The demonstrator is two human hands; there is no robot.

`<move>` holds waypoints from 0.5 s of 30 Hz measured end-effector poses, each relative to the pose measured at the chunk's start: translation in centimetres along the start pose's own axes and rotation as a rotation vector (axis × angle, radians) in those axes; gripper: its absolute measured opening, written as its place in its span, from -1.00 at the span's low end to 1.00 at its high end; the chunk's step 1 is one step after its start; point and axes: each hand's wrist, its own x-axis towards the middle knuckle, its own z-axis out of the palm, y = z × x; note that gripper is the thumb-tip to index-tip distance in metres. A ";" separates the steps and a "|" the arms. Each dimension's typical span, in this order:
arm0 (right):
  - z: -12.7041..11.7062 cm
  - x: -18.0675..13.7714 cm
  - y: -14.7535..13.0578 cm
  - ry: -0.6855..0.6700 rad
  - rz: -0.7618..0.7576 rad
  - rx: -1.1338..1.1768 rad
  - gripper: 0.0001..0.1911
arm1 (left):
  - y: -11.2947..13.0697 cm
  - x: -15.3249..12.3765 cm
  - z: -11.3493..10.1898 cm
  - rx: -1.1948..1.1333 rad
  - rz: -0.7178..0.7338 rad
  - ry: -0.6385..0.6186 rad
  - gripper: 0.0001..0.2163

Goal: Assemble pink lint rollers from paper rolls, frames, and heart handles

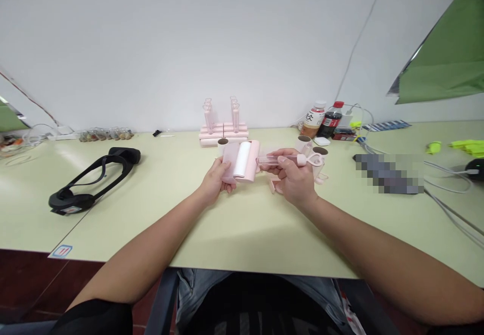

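Observation:
A lint roller with a white sheet roll (242,159) and a pale pink cover (252,161) is held above the table in front of me. My left hand (216,178) is closed around the cover's translucent left side, thumb on top. The fingers of my right hand (294,178) are wrapped round its clear pink handle (300,160), which has a loop at its right end. The handle's left end meets the cover's right side; whether it is locked in cannot be seen. Small pink pieces (273,186) lie beneath my right hand, partly hidden.
Several pink lint rollers (224,134) stand grouped by the wall, handles upright. Rolls with cardboard cores (320,151) stand right of my right hand. Two drink bottles (313,119) are behind them. A black headset (102,184) lies left; cables (449,181) and a blurred dark object (389,174) lie right.

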 end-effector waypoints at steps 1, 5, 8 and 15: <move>0.0 0.0 0.0 -0.001 0.004 0.008 -0.85 | 0.0 0.0 0.0 0.001 -0.001 0.002 -0.57; -0.1 0.1 -0.3 0.000 0.023 0.027 -0.85 | -0.2 0.2 -0.3 0.000 0.002 0.000 -0.55; -0.1 0.2 -0.4 0.001 0.021 0.021 -0.85 | -0.2 0.3 -0.4 0.016 0.016 -0.009 -0.53; 0.2 -0.2 0.3 -0.113 0.091 0.034 -0.81 | -0.2 -0.4 -0.1 0.040 -0.016 -0.236 -0.45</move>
